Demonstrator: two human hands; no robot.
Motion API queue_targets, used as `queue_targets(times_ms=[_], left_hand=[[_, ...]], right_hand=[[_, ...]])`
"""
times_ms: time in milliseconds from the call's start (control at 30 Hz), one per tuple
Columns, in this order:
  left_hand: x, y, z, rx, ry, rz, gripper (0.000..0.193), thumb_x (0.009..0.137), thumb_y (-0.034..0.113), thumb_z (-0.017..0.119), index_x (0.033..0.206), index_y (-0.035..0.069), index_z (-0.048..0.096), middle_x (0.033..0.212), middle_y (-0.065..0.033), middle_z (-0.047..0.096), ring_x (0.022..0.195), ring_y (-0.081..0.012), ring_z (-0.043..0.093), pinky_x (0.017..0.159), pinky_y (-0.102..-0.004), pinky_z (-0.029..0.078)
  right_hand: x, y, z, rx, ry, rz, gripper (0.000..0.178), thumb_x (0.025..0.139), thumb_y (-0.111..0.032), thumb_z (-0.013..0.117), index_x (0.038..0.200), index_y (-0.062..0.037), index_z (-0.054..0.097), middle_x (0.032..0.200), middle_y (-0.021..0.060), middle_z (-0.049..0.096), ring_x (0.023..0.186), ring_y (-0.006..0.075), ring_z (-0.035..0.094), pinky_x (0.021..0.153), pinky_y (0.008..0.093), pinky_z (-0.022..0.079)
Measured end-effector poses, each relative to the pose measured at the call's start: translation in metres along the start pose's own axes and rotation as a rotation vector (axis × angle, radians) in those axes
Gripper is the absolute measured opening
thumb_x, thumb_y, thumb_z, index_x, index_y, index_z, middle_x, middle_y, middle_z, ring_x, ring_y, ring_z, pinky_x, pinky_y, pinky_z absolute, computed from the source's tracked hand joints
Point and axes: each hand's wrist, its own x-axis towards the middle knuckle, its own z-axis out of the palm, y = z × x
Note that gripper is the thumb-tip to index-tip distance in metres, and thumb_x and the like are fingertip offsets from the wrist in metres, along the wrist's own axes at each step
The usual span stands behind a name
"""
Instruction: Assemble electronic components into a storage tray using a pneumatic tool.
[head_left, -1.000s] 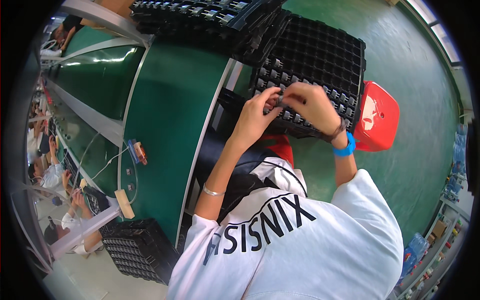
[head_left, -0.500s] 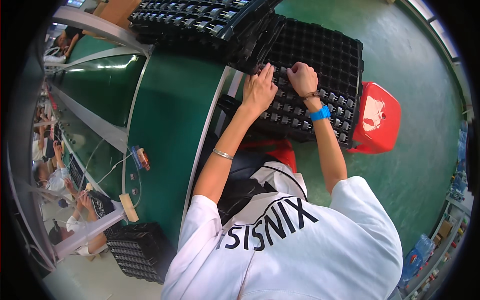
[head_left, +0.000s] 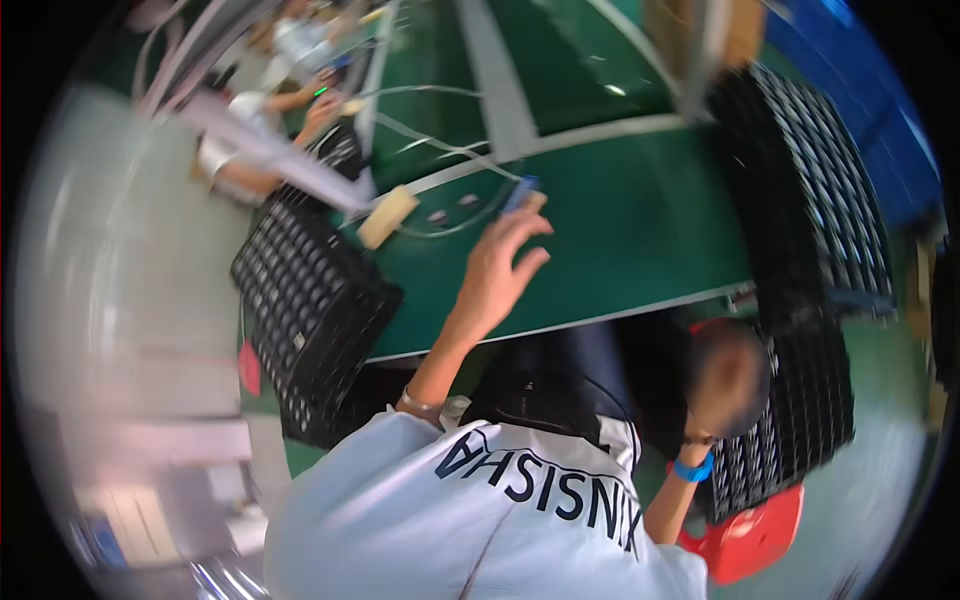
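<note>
My left hand [head_left: 495, 265] reaches over the green tabletop, thumb and fingers apart. Its fingertips are at a small blue and tan device [head_left: 521, 195] joined to a thin pale cable; whether they touch is unclear. My right hand [head_left: 726, 385], above a blue wristband, is low on the right, smeared by motion. A dark blur surrounds it, so its fingers and anything in them cannot be made out. Beside it is a black gridded tray [head_left: 815, 400] with rows of small plug-like pieces along its near part. Two small grey pieces lie on the table left of the device.
A tan block [head_left: 388, 217] sits at the table's left corner. Stacked black trays [head_left: 310, 310] stand at left, and another stack [head_left: 830, 180] at far right. A red stool [head_left: 755, 540] is under the right tray. Co-workers sit at upper left beyond a pale frame post [head_left: 290, 150].
My view has turned left toward the table. My left hand has left the plug tray and moved over the table to the blue device. My right hand has drawn back from the tray's rows.
</note>
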Motion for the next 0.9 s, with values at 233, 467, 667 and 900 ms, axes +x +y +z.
queue_targets(times_ms=[233,467,667,900], left_hand=[[-0.008,-0.126,-0.051,0.468,0.327,-0.165,0.036,0.077,0.002,0.058,0.111,0.004,0.048,0.110,-0.0155,0.052,0.101,-0.0348,0.050,0.083,-0.0388,0.042],[-0.017,-0.169,-0.038,0.215,0.264,-0.416,0.015,0.073,0.007,0.063,0.086,0.001,0.061,0.085,-0.0175,0.062,0.081,-0.0340,0.058,0.072,-0.0394,0.045],[-0.024,-0.123,-0.052,-0.544,0.349,-0.536,0.026,0.091,0.020,0.047,0.108,0.004,0.058,0.099,-0.0086,0.060,0.084,-0.0190,0.059,0.076,-0.0286,0.047],[-0.013,-0.044,-0.042,-1.064,0.211,-0.528,0.029,0.092,0.025,0.046,0.112,0.004,0.048,0.091,-0.0056,0.059,0.076,-0.0119,0.055,0.066,-0.0215,0.044]], right_hand=[[-0.010,-0.144,0.153,0.250,-0.562,-0.732,0.007,0.080,-0.002,0.055,0.086,-0.0019,0.056,0.078,0.0157,0.057,0.070,0.0336,0.056,0.059,0.0363,0.046],[-0.018,-0.156,0.312,-0.121,-0.726,-1.184,0.020,0.070,-0.001,0.055,0.089,-0.0071,0.055,0.089,0.0121,0.052,0.085,0.0275,0.057,0.064,0.0351,0.053],[-0.022,-0.152,0.318,-0.133,-0.780,-1.183,0.014,0.070,0.000,0.057,0.082,-0.0043,0.051,0.084,0.0132,0.053,0.080,0.0278,0.058,0.065,0.0342,0.051],[0.004,-0.156,0.179,0.510,-0.654,-0.517,0.008,0.073,-0.001,0.063,0.077,-0.0021,0.057,0.075,0.0114,0.054,0.066,0.0243,0.056,0.058,0.0311,0.045]])
